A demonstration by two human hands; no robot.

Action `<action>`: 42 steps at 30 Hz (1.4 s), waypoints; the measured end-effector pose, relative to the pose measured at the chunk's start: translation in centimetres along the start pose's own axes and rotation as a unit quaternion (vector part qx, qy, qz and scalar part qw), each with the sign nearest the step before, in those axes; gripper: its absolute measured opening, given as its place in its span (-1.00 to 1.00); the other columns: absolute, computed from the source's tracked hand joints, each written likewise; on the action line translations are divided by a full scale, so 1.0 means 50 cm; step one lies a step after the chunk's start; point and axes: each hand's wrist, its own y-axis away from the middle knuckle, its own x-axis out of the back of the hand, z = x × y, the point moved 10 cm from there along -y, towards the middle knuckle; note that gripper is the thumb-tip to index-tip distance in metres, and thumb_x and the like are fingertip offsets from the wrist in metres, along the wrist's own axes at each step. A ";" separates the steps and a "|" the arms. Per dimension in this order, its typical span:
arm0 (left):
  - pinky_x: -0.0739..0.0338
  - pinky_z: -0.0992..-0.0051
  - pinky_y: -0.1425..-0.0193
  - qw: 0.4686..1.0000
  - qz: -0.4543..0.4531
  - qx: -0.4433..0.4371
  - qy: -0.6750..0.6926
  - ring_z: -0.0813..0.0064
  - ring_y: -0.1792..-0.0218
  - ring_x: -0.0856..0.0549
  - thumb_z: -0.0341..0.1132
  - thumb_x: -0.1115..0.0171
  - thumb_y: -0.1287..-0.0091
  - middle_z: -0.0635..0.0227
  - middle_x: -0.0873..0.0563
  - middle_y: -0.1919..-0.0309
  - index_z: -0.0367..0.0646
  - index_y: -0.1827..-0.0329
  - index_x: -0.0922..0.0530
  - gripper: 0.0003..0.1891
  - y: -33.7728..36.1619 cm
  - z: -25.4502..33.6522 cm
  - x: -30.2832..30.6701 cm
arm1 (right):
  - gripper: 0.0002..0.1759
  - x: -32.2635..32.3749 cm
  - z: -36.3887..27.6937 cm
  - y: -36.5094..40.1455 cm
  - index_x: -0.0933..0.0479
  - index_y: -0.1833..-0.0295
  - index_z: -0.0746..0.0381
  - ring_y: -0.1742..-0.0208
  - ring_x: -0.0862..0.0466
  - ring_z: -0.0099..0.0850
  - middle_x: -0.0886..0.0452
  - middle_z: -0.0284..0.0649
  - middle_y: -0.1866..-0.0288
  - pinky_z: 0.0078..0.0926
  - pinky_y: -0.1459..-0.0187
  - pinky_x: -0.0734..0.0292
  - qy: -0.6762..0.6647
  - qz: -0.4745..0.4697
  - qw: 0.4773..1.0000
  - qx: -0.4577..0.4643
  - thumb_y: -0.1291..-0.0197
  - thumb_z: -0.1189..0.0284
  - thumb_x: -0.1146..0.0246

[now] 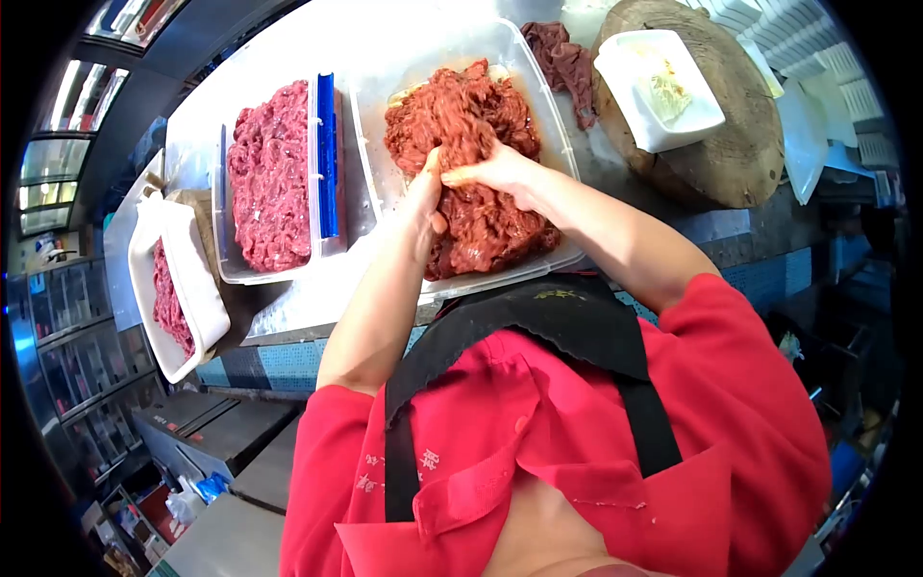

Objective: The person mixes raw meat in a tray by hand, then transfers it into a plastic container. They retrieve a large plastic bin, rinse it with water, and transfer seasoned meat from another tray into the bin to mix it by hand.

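Observation:
Reddish-brown seasoned meat [490,231] fills much of a clear plastic tub [370,163] on the metal counter. My left hand [425,197] is at the left of the meat, its thumb raised and its fingers wrapped against the pile. Beside it, my right hand [495,175] presses into the meat from the right, with its fingertips partly buried. A clump of meat rises between and above both hands. To the left, a second clear tub holds pinker raw meat [271,178], with a blue strip [328,154] along its right side.
A white container [207,279] with raw meat stands at the counter's left edge. On the right, a white tub [707,111] with pale contents rests on a round wooden block [755,159]. A dark red cloth [567,62] lies between block and meat tub.

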 end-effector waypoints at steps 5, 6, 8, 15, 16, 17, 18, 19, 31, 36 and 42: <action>-0.61 0.22 -0.06 0.985 -0.043 -0.142 0.092 0.22 -0.02 -0.64 -0.07 0.20 -0.47 0.12 -0.61 -0.04 -0.15 -0.22 -0.42 -0.56 0.133 0.145 -0.052 | -0.55 -0.018 -0.139 0.012 -0.60 0.00 0.19 -0.09 -0.58 -0.40 -0.67 -0.24 0.05 -0.34 -0.18 -0.41 0.027 -0.036 0.995 0.093 0.12 0.48 -0.44; -0.64 0.25 -0.01 0.982 -0.042 -0.168 0.076 0.23 0.04 -0.67 -0.17 0.20 -0.48 0.10 -0.65 0.04 -0.18 -0.15 -0.47 -0.62 0.157 0.188 -0.060 | -0.61 0.003 -0.166 0.001 -0.62 0.03 0.22 0.09 -0.66 -0.46 -0.70 -0.26 0.14 -0.39 -0.07 -0.51 0.040 -0.007 0.990 0.137 0.07 0.50 -0.41; -0.70 0.35 0.19 0.973 0.058 -0.185 -0.127 0.28 0.22 -0.72 -0.34 0.09 -0.42 0.09 -0.68 0.16 -0.24 -0.02 -0.53 -0.72 0.175 0.249 -0.025 | -0.73 0.055 -0.251 0.005 -0.63 0.14 0.28 0.16 -0.68 -0.48 -0.71 -0.26 0.29 -0.35 -0.05 -0.53 0.081 0.101 0.962 0.239 0.01 0.47 -0.39; -0.26 0.07 -0.36 0.788 0.055 -0.469 -0.395 -0.14 -0.22 -0.37 -0.38 -0.31 0.05 -0.30 -0.36 -0.18 -0.37 -0.13 -0.42 -0.40 0.198 0.230 -0.110 | -0.66 0.050 -0.335 0.099 -0.52 -0.04 0.30 0.10 -0.63 -0.29 -0.67 -0.06 0.09 -0.36 0.05 -0.50 0.399 0.266 0.840 0.255 -0.11 0.52 -0.13; -0.13 0.16 -0.45 0.747 0.094 -0.404 -0.519 -0.22 -0.34 -0.17 -0.23 -0.40 0.07 -0.33 -0.09 -0.33 -0.30 -0.25 -0.34 -0.24 0.215 0.188 -0.124 | -0.55 0.070 -0.241 0.010 -0.47 -0.07 0.35 0.00 -0.63 -0.19 -0.61 0.07 0.02 -0.32 -0.03 -0.54 0.360 0.269 0.816 0.363 -0.01 0.51 -0.29; -0.12 0.20 -0.46 0.756 0.083 -0.354 -0.544 -0.22 -0.35 -0.17 -0.13 -0.46 0.09 -0.35 -0.12 -0.31 -0.25 -0.28 -0.34 -0.17 0.195 0.139 -0.102 | -0.34 0.087 -0.147 -0.024 -0.28 -0.27 0.34 -0.09 -0.56 -0.03 -0.52 0.19 -0.06 -0.30 -0.07 -0.51 0.435 0.250 0.830 0.244 0.02 0.52 -0.26; -0.10 0.19 -0.47 0.814 0.107 -0.301 -0.485 -0.21 -0.36 -0.18 -0.06 -0.50 0.12 -0.33 -0.10 -0.33 -0.21 -0.28 -0.35 -0.14 0.192 0.109 -0.062 | -0.08 0.088 -0.061 0.000 -0.06 -0.43 0.32 -0.19 -0.50 -0.04 -0.41 0.21 -0.22 -0.31 -0.17 -0.45 0.388 0.144 0.910 0.018 0.09 0.53 -0.32; -0.20 0.20 -0.42 0.855 0.108 -0.298 -0.410 -0.14 -0.36 -0.23 -0.07 -0.49 0.07 -0.32 -0.12 -0.32 -0.21 -0.31 -0.32 -0.14 0.187 0.089 -0.026 | 0.14 0.087 -0.021 0.052 0.18 -0.50 0.34 -0.30 -0.41 -0.08 -0.17 0.19 -0.41 -0.37 -0.28 -0.36 0.402 0.174 0.899 -0.019 0.16 0.53 -0.39; -0.61 0.25 0.03 0.980 -0.083 -0.134 0.118 0.32 0.12 -0.67 -0.15 -0.04 -0.40 0.21 -0.65 0.02 -0.16 -0.11 -0.50 -0.65 0.088 0.076 -0.044 | -0.39 -0.011 -0.032 0.055 -0.38 -0.15 0.26 0.06 -0.64 -0.28 -0.61 -0.12 0.06 -0.27 0.04 -0.62 -0.079 0.068 0.995 0.002 0.11 0.76 -0.29; -0.64 0.37 0.10 0.923 -0.054 -0.380 0.021 0.33 0.22 -0.71 -0.35 -0.16 -0.28 0.12 -0.67 0.12 -0.30 -0.04 -0.48 -0.69 0.245 0.301 -0.072 | -0.67 0.047 -0.204 0.026 -0.56 -0.03 0.25 0.15 -0.69 -0.27 -0.67 -0.08 0.11 -0.28 0.01 -0.62 -0.004 0.088 0.982 0.167 -0.10 0.62 -0.23; -0.54 0.36 -0.10 0.832 0.064 -0.301 -0.463 0.28 0.09 -0.67 -0.30 -0.27 -0.16 -0.03 -0.68 0.12 -0.34 -0.17 -0.43 -0.49 0.231 0.233 -0.052 | -0.47 0.066 -0.212 -0.105 -0.42 -0.21 0.24 -0.06 -0.59 -0.02 -0.55 0.11 -0.09 -0.15 -0.12 -0.52 0.479 0.123 0.860 0.126 -0.06 0.52 -0.25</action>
